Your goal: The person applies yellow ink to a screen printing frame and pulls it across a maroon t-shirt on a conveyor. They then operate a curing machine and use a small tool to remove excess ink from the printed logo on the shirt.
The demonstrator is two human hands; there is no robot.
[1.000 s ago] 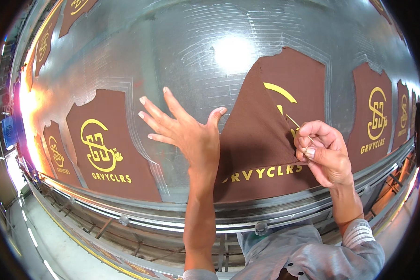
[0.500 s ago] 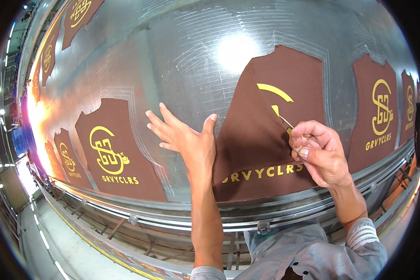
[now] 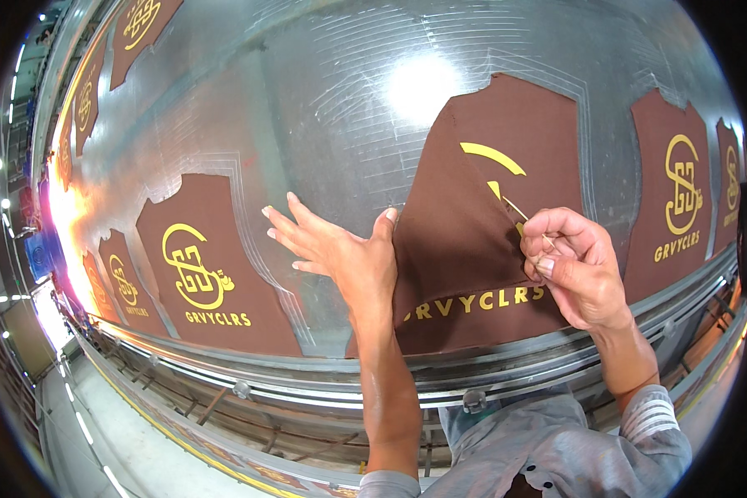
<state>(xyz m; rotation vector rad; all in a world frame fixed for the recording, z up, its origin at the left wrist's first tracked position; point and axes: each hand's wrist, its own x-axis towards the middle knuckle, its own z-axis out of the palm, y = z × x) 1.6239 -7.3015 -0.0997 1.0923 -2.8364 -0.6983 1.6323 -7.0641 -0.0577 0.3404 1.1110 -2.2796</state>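
A brown cut fabric panel (image 3: 531, 124) with a yellow print lies on the metal table just ahead of me. Its left part is folded over toward the right as a plain brown flap (image 3: 448, 216), covering much of the print. My right hand (image 3: 568, 266) is closed in a pinch around a thin pale stick (image 3: 515, 207), which points up and left along the flap's edge. The flap's corner meets these fingers; whether they grip it too is hidden. My left hand (image 3: 344, 257) is open, fingers spread, over the table at the flap's left side, with the thumb close to its edge.
Another printed brown panel (image 3: 216, 266) lies to the left, and a similar panel (image 3: 668, 183) to the right. More panels continue along the metal table (image 3: 307, 108). A metal rail (image 3: 324, 382) with clamps runs along the near edge, in front of my body.
Both hands have shifted slightly right in the picture, the left one most. The fold and the grip on the stick look the same.
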